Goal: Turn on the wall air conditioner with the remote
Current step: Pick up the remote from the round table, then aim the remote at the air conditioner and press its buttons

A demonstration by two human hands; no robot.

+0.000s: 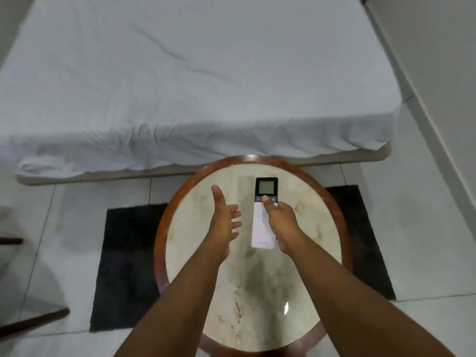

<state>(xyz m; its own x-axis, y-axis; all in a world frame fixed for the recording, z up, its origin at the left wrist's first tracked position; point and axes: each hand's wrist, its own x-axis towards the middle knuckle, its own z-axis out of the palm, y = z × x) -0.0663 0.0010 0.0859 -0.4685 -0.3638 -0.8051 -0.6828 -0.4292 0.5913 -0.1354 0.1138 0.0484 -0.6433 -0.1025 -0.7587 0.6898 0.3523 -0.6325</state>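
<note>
A white remote (262,228) with a dark top and a grey screen is gripped along its right side by my right hand (282,222), above the round table. The thumb rests on the dark button strip just under the screen. My left hand (224,217) hovers open to the left of the remote, thumb up and fingers spread, not touching it. The wall air conditioner is not in view.
The round table (180,202) has a pale marble top and a brown wooden rim. A bed with a white sheet (195,81) fills the space beyond it. A black rug (123,266) lies on the white tiled floor under the table. Dark wooden furniture (31,323) sits at the left edge.
</note>
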